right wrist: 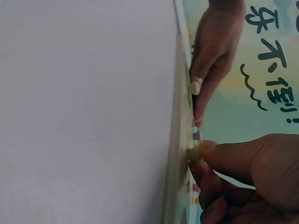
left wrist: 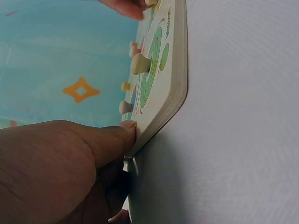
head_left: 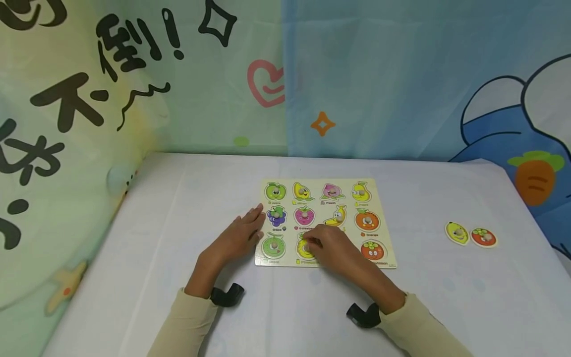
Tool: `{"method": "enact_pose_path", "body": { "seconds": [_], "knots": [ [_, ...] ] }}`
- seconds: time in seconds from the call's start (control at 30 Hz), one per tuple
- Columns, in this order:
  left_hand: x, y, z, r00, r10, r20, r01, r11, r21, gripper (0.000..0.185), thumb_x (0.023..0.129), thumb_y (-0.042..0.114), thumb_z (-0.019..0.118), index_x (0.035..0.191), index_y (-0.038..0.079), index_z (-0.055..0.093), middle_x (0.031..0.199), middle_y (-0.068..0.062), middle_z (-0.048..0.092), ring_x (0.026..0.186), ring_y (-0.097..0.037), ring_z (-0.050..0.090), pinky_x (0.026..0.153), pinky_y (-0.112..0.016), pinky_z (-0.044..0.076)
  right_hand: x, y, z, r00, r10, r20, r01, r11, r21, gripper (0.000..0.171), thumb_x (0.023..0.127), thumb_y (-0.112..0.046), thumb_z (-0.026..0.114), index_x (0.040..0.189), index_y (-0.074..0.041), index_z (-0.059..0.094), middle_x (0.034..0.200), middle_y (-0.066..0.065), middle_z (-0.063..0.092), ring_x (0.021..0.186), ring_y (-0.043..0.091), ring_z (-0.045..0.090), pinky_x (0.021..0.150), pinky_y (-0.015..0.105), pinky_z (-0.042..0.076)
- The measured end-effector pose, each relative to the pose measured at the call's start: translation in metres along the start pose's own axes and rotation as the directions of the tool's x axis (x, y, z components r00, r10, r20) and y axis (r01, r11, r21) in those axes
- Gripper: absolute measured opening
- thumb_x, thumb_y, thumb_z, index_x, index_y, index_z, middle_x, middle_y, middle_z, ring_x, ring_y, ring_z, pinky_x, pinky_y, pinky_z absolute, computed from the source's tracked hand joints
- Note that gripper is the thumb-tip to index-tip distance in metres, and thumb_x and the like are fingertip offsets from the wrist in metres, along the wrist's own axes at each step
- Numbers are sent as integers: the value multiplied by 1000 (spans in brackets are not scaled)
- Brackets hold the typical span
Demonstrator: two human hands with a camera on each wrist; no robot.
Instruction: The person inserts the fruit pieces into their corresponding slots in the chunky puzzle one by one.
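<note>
A wooden fruit puzzle board point(head_left: 383, 224) lies flat on the white table, with knobbed fruit pieces seated in its slots. My left hand point(head_left: 250, 225) rests at the board's left edge with fingers straight, beside the grape piece point(head_left: 276, 216) and the green melon piece point(head_left: 273, 246). In the left wrist view its thumb point(left wrist: 122, 132) presses against the board's edge point(left wrist: 175, 88). My right hand point(head_left: 314, 244) pinches the knob point(right wrist: 193, 152) of the yellow piece point(head_left: 304, 251) in the bottom row, which sits on the board.
Two loose pieces lie on the table to the right of the board: a yellow lemon piece point(head_left: 457, 232) and a red one point(head_left: 484, 237). Printed cloth hangs behind and at the left. A black wrist mount point(head_left: 227, 294) sits on each forearm.
</note>
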State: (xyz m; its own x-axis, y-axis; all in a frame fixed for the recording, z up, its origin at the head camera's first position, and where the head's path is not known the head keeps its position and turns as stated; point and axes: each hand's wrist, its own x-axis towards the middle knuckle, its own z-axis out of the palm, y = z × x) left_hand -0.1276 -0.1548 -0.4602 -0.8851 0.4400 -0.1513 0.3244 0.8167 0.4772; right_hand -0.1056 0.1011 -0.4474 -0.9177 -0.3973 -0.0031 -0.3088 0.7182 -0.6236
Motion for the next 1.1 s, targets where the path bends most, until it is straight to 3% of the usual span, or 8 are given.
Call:
{"method": "enact_pose_path", "body": {
  "seconds": [0.13, 0.37, 0.67, 0.97, 1.1],
  "knots": [
    [0, 0, 0, 1000, -4, 2, 4, 1000, -6, 56, 101, 18, 54, 151, 6, 32, 160, -4, 19, 146, -22, 17, 118, -45, 16, -3, 5, -5, 1000, 11, -2, -11, 998, 64, 19, 88, -8, 73, 107, -6, 75, 83, -4, 64, 71, 12, 51, 62, 27, 46],
    [-2, 0, -1, 1000, 8, 4, -8, 1000, -10, 55, 102, 18, 53, 151, 5, 32, 160, -6, 19, 146, -23, 17, 117, -46, 16, -11, 21, -14, 997, 0, -80, 7, 996, 84, 22, 88, -6, 72, 110, -4, 74, 99, 2, 70, 74, 12, 52, 62, 24, 46],
    [-3, 0, -3, 1000, 22, 6, -22, 1000, -10, 54, 102, 17, 52, 151, 4, 32, 160, -6, 18, 146, -24, 17, 118, -46, 15, -20, 34, -29, 988, 42, -151, -27, 995, 100, 23, 87, -6, 74, 110, -4, 74, 91, -1, 69, 72, 15, 51, 58, 24, 44],
    [-1, 2, -2, 1000, 13, 10, -12, 1000, -15, 55, 102, 18, 52, 151, 5, 32, 160, -6, 17, 146, -24, 16, 118, -45, 15, -35, 60, -41, 976, 25, -215, -6, 996, 89, 23, 86, -2, 73, 109, -3, 74, 92, 1, 68, 74, 15, 54, 61, 21, 47],
    [-2, 3, -2, 1000, 3, 7, -3, 1000, -17, 55, 101, 18, 53, 151, 5, 32, 160, -6, 18, 146, -24, 16, 118, -45, 15, -44, 72, -51, 971, 68, -231, -50, 995, 84, 24, 87, -2, 72, 111, -2, 73, 97, 5, 69, 76, 16, 56, 62, 20, 49]
  ]
}}
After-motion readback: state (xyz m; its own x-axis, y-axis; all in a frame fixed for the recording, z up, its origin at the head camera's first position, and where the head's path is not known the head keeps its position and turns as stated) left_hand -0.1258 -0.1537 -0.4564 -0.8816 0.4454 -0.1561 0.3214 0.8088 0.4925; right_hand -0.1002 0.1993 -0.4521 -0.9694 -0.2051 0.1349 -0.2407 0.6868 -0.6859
